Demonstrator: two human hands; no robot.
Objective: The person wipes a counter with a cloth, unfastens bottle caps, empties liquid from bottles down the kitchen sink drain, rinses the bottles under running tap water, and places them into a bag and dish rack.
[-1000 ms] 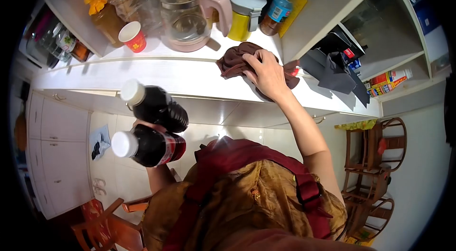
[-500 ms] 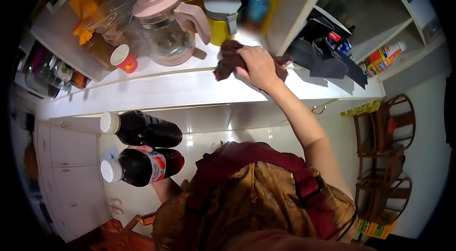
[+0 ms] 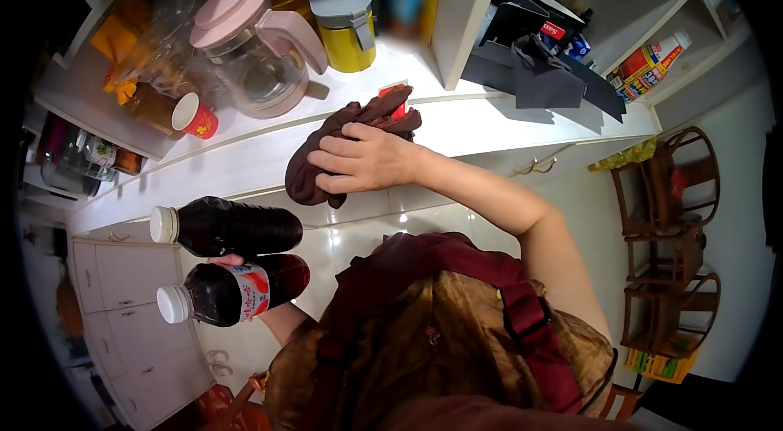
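Shifting left since a half-second ago, the right hand (image 3: 371, 160) has brought the crumpled, matte brown cloth (image 3: 352, 114) over the worktop (image 3: 232, 158) front edge, so probably a fresh stretch lies beneath; grip closed on soft folds. Left hand (image 3: 230, 259), mostly hidden, clasps two glossy, rounded bottles (image 3: 236, 227), white-capped, dark-filled.

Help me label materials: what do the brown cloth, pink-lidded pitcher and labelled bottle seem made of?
Brown cloth: matte fabric, by its soft folds.
Pink-lidded pitcher: smooth glass or clear plastic, being see-through; lid likely plastic, evenly coloured.
Labelled bottle: probably glossy clear plastic; red light shows through its base.
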